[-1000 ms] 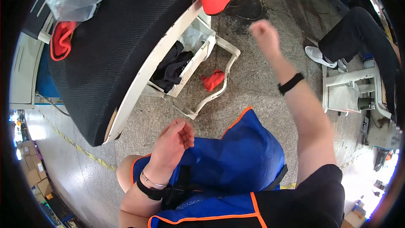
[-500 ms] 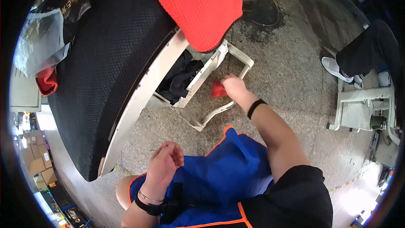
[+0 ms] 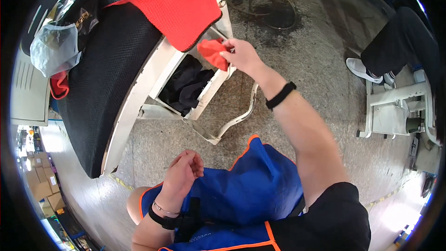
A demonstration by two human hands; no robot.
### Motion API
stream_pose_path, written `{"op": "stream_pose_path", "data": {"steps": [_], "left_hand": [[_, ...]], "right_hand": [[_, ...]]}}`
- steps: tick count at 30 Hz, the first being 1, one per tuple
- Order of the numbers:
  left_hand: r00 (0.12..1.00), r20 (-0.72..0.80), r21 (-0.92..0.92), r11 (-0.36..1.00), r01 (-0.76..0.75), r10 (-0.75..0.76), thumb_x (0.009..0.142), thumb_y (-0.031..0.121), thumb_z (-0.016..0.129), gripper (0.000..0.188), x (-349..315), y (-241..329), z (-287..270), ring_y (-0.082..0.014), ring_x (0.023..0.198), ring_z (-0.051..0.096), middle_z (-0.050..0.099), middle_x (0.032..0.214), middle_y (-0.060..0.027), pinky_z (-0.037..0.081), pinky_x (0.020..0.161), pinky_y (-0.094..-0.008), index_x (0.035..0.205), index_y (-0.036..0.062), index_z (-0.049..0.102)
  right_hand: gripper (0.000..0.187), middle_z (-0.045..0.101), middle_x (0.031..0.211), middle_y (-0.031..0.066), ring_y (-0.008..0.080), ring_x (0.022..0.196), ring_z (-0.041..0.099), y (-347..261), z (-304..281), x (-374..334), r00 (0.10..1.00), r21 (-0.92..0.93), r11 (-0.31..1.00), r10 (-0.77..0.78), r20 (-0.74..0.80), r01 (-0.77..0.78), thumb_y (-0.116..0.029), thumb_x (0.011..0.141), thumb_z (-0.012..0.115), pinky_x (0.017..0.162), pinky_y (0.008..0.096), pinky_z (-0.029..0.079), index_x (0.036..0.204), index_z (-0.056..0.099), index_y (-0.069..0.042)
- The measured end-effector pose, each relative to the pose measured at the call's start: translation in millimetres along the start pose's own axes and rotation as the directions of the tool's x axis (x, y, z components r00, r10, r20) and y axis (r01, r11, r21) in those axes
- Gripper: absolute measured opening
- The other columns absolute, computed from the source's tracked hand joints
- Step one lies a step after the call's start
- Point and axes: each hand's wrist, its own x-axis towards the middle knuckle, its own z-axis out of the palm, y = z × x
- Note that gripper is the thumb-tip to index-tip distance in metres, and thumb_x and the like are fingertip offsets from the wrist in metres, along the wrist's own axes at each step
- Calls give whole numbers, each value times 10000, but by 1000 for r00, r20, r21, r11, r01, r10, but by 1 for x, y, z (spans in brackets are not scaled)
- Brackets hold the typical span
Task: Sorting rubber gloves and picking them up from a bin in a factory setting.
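Note:
My right hand (image 3: 245,57) pinches a small crumpled piece of red cloth (image 3: 213,54) between thumb and fingers. It is held over the far end of a pale open drawer (image 3: 206,95) under the table edge. Dark folded fabric (image 3: 182,86) fills the drawer. Just above it, a red knit fabric piece (image 3: 179,13) with a dark border hangs over the edge of the black mesh-covered tabletop (image 3: 118,60). My left hand (image 3: 184,173) is loosely closed above my blue apron (image 3: 251,190), with no object visible in it.
A curved white metal leg frame (image 3: 241,120) stands on the floor beside the drawer. Clear and black plastic bags (image 3: 56,49) lie at the table's left. At right, another person's leg and shoe (image 3: 364,69) are near a pale metal stand (image 3: 395,97). Cartons (image 3: 42,181) sit far left.
My right hand has lifted the red cloth from low beside the leg frame, up and leftward to the drawer. The view has shifted slightly; my left hand stays over the apron.

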Motion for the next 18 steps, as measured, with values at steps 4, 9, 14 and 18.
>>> {"op": "stream_pose_path", "data": {"steps": [4,9,14,18], "left_hand": [[1000,-5,-12,999,-30,30,934,171,453,129,-13,3,3,-147,712,547,575,800,-42,436,653,-281,911,78,539],[998,-11,-11,998,-69,69,953,197,457,158,-20,0,-6,-155,711,546,573,798,-52,433,650,-284,923,66,539],[996,-45,22,997,-72,73,936,236,486,178,-21,0,-5,-173,697,534,568,778,-59,425,641,-303,894,73,541],[997,-67,54,998,-45,49,937,238,485,184,-16,-6,-7,-176,696,531,568,778,-62,425,641,-303,901,67,543]], "right_hand": [[207,652,831,84,108,660,642,1,0,5,952,274,912,277,133,-304,-121,865,632,560,233,543,1020,607,13],[201,668,854,112,151,640,661,-1,13,8,973,526,820,217,76,-224,-108,857,620,552,273,540,1020,619,7],[262,639,823,64,126,580,607,38,11,-11,803,312,777,592,-66,-547,-162,843,599,494,257,497,1073,608,-36],[328,608,799,8,81,550,555,66,38,-37,763,358,683,625,162,-636,-230,854,594,460,232,463,1145,567,-82]]}}
